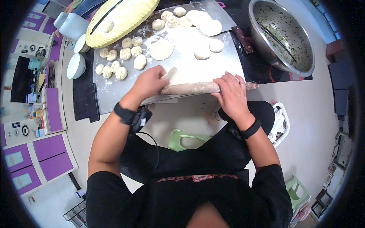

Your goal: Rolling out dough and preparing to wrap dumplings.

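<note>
My left hand (149, 82) pinches the edge of a blurred dough round (171, 74) near the front of the floured metal sheet (114, 92). Fingers of my right hand (232, 95) lie over the right part of a wooden rolling pin (188, 88), which runs along the sheet's front edge. Beyond my hands lies a flat dough wrapper (161, 50). Two dough lumps (202, 53) sit farther right. Pleated dough pieces (125, 53) are grouped at the left, with several more (172, 21) at the back beside flattened rounds (211, 27).
A steel bowl (306, 61) with a green-flecked mixture and chopsticks stands right, beside a wooden-handled cleaver (242, 38). At the back left, a yellow tray (137, 20) carries one dough piece and a dark stick. White bowl (76, 66) and black phone-like object (92, 99) lie left.
</note>
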Demonstrator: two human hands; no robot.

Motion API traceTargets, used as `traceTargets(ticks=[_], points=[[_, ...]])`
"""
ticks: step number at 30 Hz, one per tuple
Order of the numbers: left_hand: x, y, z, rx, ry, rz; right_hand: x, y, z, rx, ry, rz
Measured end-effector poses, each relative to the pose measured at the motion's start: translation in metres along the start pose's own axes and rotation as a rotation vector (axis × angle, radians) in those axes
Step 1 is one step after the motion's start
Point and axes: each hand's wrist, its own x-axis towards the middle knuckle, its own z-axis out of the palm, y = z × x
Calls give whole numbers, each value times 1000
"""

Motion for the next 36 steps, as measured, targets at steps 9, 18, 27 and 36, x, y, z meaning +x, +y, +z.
traceTargets(ticks=[9,18,27,36], points=[[-43,-55,-93,883,244,-257,6,1,7,-4,-2,-37],[20,-26,-32,788,255,-22,9,-4,6,27,-44,-94],[12,40,27,3,-121,526,17,-5,-5,13,-28,-106],[3,1,43,471,436,278,53,12,-5,-68,-201,-42]])
